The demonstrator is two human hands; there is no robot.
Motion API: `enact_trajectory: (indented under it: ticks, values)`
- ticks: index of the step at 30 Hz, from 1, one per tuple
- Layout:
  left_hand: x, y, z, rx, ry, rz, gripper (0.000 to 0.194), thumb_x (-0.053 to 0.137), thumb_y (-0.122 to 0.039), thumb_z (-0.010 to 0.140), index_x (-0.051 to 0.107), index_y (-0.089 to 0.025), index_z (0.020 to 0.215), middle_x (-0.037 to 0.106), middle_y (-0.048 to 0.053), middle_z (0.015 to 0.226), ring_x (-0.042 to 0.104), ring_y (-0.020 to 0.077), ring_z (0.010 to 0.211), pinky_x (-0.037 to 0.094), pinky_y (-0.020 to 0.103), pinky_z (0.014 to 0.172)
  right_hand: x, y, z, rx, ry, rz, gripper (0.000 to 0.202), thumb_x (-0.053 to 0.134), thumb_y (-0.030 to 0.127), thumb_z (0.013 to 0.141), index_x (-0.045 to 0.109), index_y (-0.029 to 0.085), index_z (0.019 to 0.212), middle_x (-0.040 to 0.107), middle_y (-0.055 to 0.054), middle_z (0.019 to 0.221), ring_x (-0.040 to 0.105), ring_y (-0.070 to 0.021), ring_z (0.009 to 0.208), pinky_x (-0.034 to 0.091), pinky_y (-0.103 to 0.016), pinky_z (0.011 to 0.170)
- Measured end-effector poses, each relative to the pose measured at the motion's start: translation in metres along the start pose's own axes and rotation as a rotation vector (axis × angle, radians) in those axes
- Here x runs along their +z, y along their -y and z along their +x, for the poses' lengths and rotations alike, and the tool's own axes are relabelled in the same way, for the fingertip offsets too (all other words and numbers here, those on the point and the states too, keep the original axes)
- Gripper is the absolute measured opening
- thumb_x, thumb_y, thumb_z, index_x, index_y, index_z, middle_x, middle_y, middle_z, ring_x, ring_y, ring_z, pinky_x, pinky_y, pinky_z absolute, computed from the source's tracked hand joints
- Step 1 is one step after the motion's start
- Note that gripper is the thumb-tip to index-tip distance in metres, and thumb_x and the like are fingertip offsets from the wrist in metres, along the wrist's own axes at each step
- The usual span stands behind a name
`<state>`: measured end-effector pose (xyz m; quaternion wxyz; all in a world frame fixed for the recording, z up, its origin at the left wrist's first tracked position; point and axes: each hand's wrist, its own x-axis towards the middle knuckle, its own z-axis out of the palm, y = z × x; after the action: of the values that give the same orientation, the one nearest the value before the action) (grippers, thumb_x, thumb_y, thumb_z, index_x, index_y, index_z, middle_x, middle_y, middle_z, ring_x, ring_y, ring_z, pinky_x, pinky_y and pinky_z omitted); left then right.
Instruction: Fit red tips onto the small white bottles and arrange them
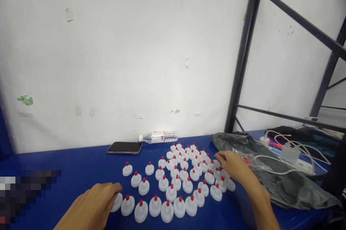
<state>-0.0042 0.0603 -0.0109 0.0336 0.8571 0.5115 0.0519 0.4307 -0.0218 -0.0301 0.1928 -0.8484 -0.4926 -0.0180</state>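
head | 2 hands (94, 201) | 1 bottle (159, 137) | 1 phone (124, 147)

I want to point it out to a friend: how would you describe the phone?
Look at the blue table under the white wall. At its back edge, left of a lying water bottle, lies the phone: flat, dark and glossy, unlike the white red-tipped caps.
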Motion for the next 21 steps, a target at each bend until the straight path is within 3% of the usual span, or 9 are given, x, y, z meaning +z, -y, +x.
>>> enact_trajectory:
  ticks: [5,14,21]
  values:
    - [0.006,0.006,0.001,0.031,-0.067,-0.047,0.044,0.037,-0.020,0.099,0.079,-0.026,0.108,0.081,0.010,0.103,0.076,0.0285,0.101,0.054,0.040,0.095,0.002,-0.001,0.000,-0.009,-0.012,0.001,0.029,0.063,0.044,0.102,0.071,0.017,0.095,0.073,-0.002,0.090,0.070,-0.0182,0.084,0.055,-0.036,0.081]
    - [0.011,0.006,0.003,0.001,-0.058,-0.049,0.042,0.037,-0.019,0.097,0.079,-0.026,0.101,0.080,0.011,0.104,0.074,0.0288,0.106,0.050,0.040,0.098,0.001,0.000,-0.001,-0.005,-0.017,-0.012,0.030,0.063,0.045,0.103,0.072,0.018,0.093,0.075,-0.001,0.088,0.072,-0.0180,0.083,0.056,-0.035,0.081]
    - [-0.002,-0.004,0.001,-0.017,0.019,-0.027,0.046,0.033,-0.018,0.098,0.078,-0.024,0.105,0.081,0.011,0.105,0.074,0.0292,0.109,0.051,0.043,0.100,0.000,0.000,0.000,-0.002,0.002,-0.009,0.028,0.062,0.042,0.103,0.071,0.017,0.096,0.074,-0.002,0.091,0.071,-0.0180,0.084,0.057,-0.036,0.082]
